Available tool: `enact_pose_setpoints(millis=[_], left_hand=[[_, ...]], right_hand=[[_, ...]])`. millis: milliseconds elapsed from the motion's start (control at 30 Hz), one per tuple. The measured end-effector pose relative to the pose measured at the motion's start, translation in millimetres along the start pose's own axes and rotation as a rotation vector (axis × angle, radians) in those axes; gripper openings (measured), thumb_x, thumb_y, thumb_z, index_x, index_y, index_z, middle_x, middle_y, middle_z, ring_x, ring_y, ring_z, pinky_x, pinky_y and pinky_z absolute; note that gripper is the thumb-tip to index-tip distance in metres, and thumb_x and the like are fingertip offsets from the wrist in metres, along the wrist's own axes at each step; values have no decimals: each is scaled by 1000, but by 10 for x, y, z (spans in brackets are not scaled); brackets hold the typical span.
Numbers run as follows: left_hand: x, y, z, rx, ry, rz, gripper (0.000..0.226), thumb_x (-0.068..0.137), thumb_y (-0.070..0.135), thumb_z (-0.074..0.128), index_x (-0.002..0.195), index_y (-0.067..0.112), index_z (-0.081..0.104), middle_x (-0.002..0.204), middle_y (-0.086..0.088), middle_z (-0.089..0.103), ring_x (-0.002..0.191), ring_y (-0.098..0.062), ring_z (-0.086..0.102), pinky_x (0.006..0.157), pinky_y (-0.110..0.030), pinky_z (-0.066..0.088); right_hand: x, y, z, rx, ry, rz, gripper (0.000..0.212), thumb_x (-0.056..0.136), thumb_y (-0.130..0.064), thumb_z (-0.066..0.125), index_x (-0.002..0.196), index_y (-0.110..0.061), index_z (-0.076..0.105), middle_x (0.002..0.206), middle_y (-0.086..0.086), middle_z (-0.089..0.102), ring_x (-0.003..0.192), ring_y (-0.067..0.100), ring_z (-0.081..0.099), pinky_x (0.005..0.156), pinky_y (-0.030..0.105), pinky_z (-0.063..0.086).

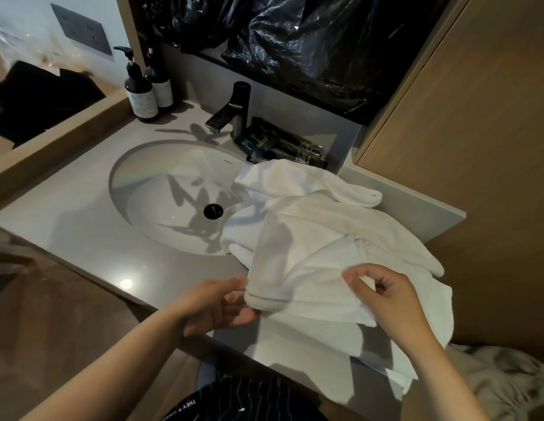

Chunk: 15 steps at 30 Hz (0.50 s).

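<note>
A crumpled white towel [319, 238] lies on the grey countertop [82, 208], spilling over the right rim of the oval sink [161, 189] and hanging off the counter's front edge. My left hand [216, 302] pinches a rolled fold of the towel near the front edge. My right hand [386, 293] is just to the right, its fingers curled and pinching a flat layer of the same towel.
A dark faucet [231, 112] stands behind the sink, with two dark pump bottles [143, 92] at the back left and small toiletry packets [283, 144] at the back right. Black plastic sheeting [295, 34] covers the mirror area. A wooden panel [477, 147] rises on the right.
</note>
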<state>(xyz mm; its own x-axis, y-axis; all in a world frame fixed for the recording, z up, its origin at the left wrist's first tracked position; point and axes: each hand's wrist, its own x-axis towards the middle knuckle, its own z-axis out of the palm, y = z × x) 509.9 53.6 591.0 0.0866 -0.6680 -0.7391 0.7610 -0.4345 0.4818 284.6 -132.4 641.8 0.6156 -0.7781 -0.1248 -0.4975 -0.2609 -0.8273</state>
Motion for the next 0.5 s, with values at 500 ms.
enact_pose_setpoints(millis=[500], left_hand=[[-17, 115, -2, 703, 397, 593, 11, 77, 12, 79, 77, 5, 71, 72, -8, 73, 66, -20, 71, 65, -26, 60]], right_hand=[[51, -308, 95, 117, 1, -82, 20, 88, -18, 71, 83, -37, 76, 60, -10, 59, 50, 7, 28, 50, 16, 31]])
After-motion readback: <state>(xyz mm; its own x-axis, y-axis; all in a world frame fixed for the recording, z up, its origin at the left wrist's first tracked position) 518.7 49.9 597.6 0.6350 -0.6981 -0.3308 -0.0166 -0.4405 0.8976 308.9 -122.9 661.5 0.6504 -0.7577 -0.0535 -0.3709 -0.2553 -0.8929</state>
